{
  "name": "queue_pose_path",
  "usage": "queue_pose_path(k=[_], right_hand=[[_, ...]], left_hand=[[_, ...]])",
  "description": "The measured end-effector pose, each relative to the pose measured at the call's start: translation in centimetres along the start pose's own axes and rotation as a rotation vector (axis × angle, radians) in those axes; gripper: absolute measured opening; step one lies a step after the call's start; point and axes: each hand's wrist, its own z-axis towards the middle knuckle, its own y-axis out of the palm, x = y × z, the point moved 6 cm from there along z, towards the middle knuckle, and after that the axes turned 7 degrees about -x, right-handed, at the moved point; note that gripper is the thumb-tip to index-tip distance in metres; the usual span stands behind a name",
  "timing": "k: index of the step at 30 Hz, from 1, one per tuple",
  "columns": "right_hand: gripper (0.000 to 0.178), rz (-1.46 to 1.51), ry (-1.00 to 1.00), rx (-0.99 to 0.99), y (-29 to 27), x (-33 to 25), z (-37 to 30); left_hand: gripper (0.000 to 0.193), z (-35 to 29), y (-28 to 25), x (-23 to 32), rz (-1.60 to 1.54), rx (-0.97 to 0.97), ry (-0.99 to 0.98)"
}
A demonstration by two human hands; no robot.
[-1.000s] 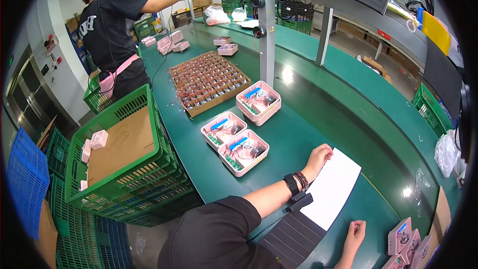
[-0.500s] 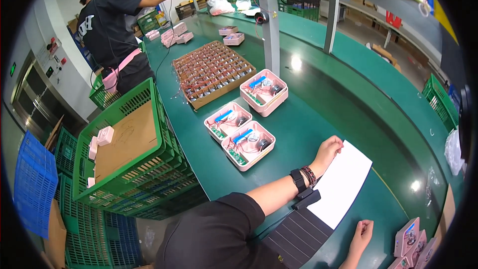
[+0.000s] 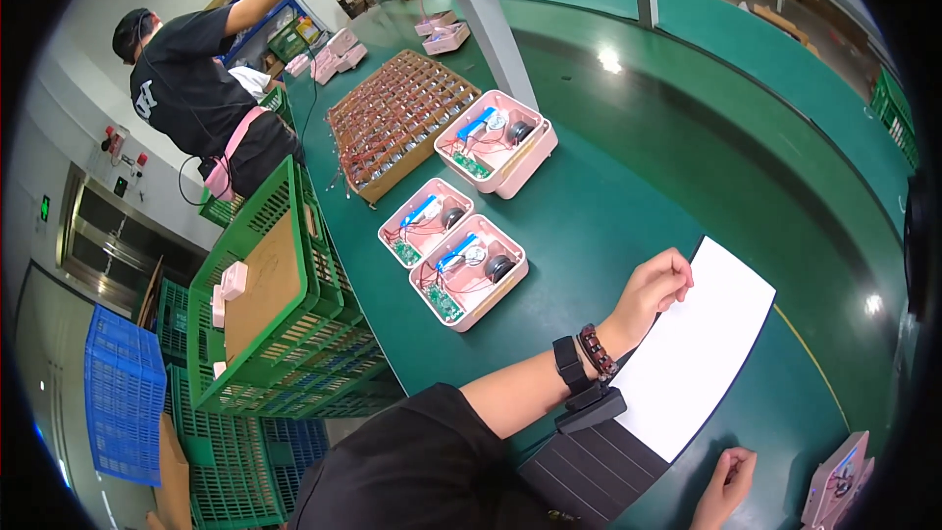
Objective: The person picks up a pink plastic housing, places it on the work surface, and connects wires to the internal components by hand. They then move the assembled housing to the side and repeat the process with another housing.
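Observation:
My left hand (image 3: 655, 294) is loosely curled over the upper left edge of a white sheet (image 3: 702, 353), with nothing visible in its fingers. The sheet lies on the green table and adjoins a dark panel with thin lines (image 3: 594, 466), partly under my forearm. A black strap with a small black box (image 3: 591, 410) and a beaded bracelet are on my left wrist. At the lower right, my right hand (image 3: 728, 486) is curled closed beside the sheet's near corner; no object shows in it.
Pink open housings (image 3: 469, 275) with blue cells, wires and round black parts stand left of my hand; one (image 3: 496, 147) is stacked. Behind is a cardboard tray of wired parts (image 3: 397, 123). Green crates (image 3: 285, 304) flank the table. A co-worker (image 3: 191, 88) stands far left.
The view has turned, shifting the whole scene. My left fingers are more curled and farther from the sheet's top corner. My right hand stays curled near the sheet.

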Motion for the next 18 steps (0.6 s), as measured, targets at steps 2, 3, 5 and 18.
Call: queue_pose_path(k=[2,3,5,18], right_hand=[[0.015,0.003,-0.043,0.006,-0.2,0.0,-0.1],[0.015,0.001,-0.040,0.006,-0.2,0.0,-0.2],[0.015,0.034,-0.078,0.025,0.0,0.0,-0.1],[0.010,0.156,-0.230,0.073,0.3,-0.3,1.1]], left_hand=[[0.008,-0.2,0.1,0.0,0.003,-0.021,-0.003],[0.007,-0.2,0.0,-0.1,-0.034,-0.002,-0.020],[0.007,-0.2,-0.2,0.0,-0.108,0.034,-0.034],[0.006,0.8,-1.2,-0.2,-0.269,0.082,0.011]])
